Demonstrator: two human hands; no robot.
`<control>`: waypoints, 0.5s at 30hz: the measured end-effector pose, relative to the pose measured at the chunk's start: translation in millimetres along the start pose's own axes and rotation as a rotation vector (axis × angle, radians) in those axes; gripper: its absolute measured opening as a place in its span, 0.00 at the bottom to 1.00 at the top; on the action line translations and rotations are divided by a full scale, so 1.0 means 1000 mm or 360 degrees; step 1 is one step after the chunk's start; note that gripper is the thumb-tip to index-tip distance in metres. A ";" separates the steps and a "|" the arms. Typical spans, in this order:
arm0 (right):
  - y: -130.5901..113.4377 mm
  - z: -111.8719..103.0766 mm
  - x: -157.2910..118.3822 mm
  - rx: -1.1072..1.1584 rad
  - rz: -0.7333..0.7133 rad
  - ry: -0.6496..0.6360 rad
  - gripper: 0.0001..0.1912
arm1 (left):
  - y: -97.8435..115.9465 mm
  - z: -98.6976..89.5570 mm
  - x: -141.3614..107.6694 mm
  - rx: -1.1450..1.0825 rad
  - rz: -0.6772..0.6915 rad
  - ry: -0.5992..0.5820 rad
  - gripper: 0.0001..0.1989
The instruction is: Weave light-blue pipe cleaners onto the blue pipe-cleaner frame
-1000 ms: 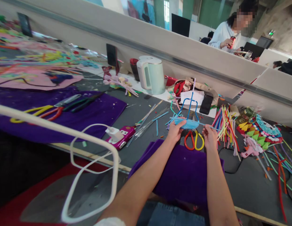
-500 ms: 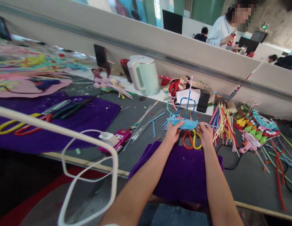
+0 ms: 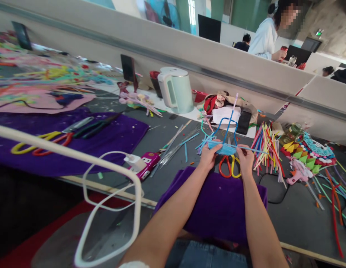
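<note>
The light-blue craft piece (image 3: pixel 226 150) is held between two bare hands above a cluttered grey worktop (image 3: pixel 298 227), just beyond a folded purple cloth (image 3: pixel 214 208). The left hand (image 3: pixel 208 157) pinches its left end, thumb on top and fingers beneath, apparently to keep the flat body steady. The right hand (image 3: pixel 246 158), its grip closed between thumb and fingers, pinches a light-blue strand (image 3: pixel 258 150) at the opposite end, seemingly to hold it taut and in line with the rest.

The piece's long axis runs crosswise before the person, left to right. The strand points right, crossing in view a bundle of multicoloured stems (image 3: pixel 269 149). A dark-blue frame (image 3: pixel 227 131) extends away from the hands toward the partition (image 3: pixel 189 48), leaning slightly right, and ends in a lavender tip (image 3: pixel 235 103); whether frame and body are fastened together cannot be made out.

Scissors (image 3: pixel 232 165) lie under the piece, their red and yellow handles toward the person, a position that likely keeps them within easy reach. A phone (image 3: pixel 244 122) rests near the back of the worktop, to the right of a pale green kettle (image 3: pixel 182 93). Beyond the partition stands another person (image 3: pixel 262 40) in a pale top.
</note>
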State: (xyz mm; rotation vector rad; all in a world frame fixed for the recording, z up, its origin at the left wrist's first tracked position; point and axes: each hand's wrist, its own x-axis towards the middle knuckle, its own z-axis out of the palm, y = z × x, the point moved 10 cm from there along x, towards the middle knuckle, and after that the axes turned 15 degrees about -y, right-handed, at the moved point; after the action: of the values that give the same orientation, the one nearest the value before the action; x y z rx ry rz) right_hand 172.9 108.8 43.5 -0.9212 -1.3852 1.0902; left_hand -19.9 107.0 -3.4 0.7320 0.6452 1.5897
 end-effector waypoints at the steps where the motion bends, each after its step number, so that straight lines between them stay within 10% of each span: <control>1: -0.005 0.001 -0.001 -0.0128 -0.0035 -0.0009 0.07 | 0.000 0.000 0.000 0.0017 -0.0006 0.0006 0.20; 15: -0.041 0.036 -0.012 -0.1033 -0.0472 -0.0289 0.07 | -0.006 0.000 -0.006 0.0011 0.0006 0.0059 0.22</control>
State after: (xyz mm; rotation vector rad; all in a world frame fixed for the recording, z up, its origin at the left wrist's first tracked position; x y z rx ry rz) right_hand 140.3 81.7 80.1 -1.0368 -2.0114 0.5036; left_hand -15.1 101.8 -8.4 0.7106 0.6770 1.6083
